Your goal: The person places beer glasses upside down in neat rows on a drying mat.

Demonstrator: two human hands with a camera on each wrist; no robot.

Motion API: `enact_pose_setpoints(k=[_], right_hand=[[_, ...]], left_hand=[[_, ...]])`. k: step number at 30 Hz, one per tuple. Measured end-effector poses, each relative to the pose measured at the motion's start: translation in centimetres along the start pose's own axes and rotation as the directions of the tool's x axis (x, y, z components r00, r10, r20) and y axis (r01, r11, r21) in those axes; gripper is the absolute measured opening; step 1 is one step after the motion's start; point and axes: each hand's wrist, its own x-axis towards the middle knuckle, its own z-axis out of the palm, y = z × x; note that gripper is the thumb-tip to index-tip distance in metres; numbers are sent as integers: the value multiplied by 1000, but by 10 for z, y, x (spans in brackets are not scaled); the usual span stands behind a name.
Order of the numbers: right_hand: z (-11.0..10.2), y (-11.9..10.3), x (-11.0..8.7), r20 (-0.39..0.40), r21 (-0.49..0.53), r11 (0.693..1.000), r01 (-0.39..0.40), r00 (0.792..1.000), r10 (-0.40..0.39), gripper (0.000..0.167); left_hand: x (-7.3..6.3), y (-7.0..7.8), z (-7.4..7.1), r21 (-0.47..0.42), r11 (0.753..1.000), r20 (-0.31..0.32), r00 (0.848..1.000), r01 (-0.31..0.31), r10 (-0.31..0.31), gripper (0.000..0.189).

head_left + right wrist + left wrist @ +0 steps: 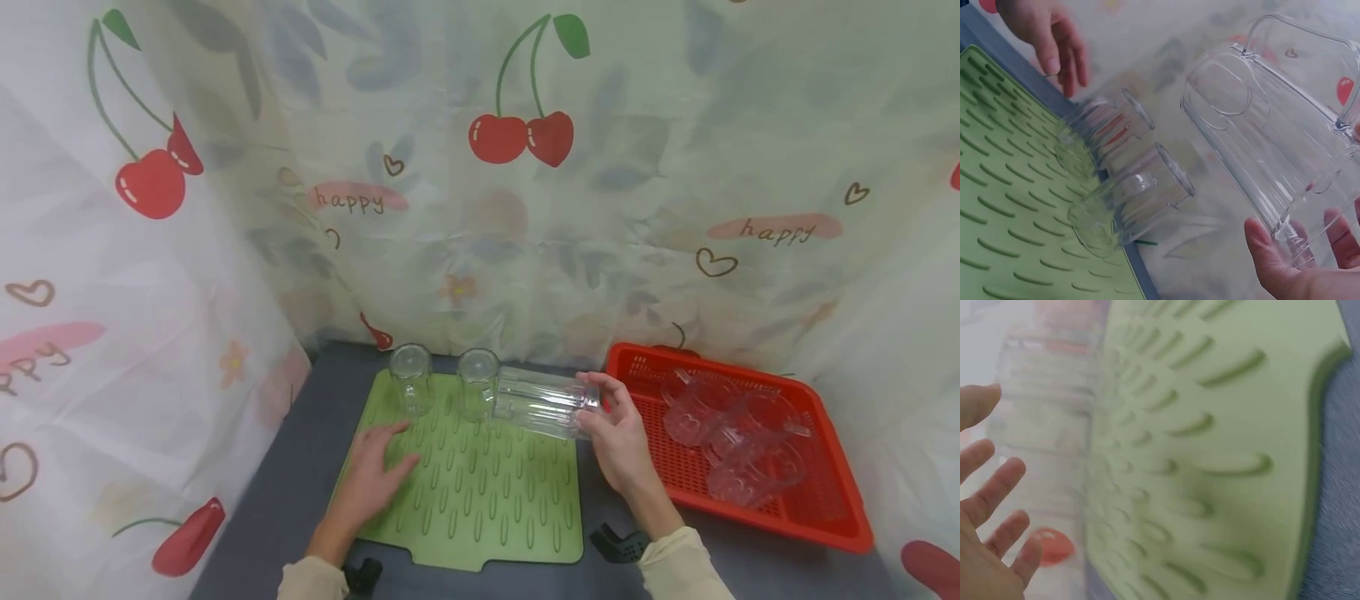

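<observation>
My right hand (618, 433) grips a clear pitcher (547, 402) by one end, its thumb and fingers round it. The pitcher lies tilted on its side in the air above the mat's back right part; its handle shows in the right wrist view. Two clear glasses stand upside down along the back of the green drying mat (480, 492): a left one (411, 383) and a right one (477, 387). From the head view, the pitcher's far end overlaps the right glass; whether they touch, I cannot tell. My left hand (372, 475), fingers spread and holding nothing, hovers over the mat's left side.
On the right stands a red plastic basket (843, 475) with several clear mugs (750, 475) inside. A dark grey cloth (277, 508) covers the table under the mat. Curtains (450, 100) with cherry prints close off the back and sides.
</observation>
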Motion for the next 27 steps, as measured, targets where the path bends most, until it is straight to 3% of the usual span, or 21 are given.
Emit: enact_pose_setpoints(k=[5,9,14,19,27], right_hand=[[4,4,1,10,23,1000,3,1000,-3,52],[8,8,1,21,62,998,-4,1000,2,52],[12,13,0,30,60,998,-32,999,30,51],[16,16,-2,42,77,997,-32,999,29,51],[20,21,-6,91,153,987,-41,995,28,49]], left_hand=[[-1,26,-4,45,993,-10,993,-113,114,56],[-3,44,-6,-9,985,-25,985,-171,170,55],[-2,64,-6,-137,976,-19,985,-171,169,59],[1,80,-3,-284,941,-4,981,-186,192,59],[5,98,0,-399,903,23,982,-163,187,55]])
